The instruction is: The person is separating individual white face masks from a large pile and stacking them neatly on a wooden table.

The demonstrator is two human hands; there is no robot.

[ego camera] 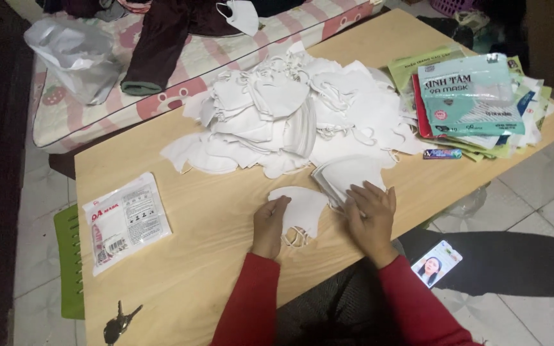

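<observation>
At about 8 o'clock on the wooden table (226, 256) lies a flat white packet (125, 221), and a bunch of keys (120, 323) sits near the 7 o'clock edge. The left hand (269, 224), red sleeve reaching up from 6 o'clock, rests knuckles up with fingers curled, pinching the left edge of a single white mask (302, 208) that lies flat on the table near its front edge, just below centre. The right hand (370, 214) lies just beside it at 3 o'clock of the mask, palm down, fingers spread and pressed on a small stack (344, 174) of folded masks; it presses rather than grips, and its thumb side touches the single mask's right edge. Above both hands, at 12 o'clock, a big loose pile (296, 115) of white masks covers the table's middle. At 2 o'clock lies a heap of green and teal mask bags (472, 96), with a small tube (442, 154) just below them. A phone (436, 263) lies on the floor at 4 o'clock.
</observation>
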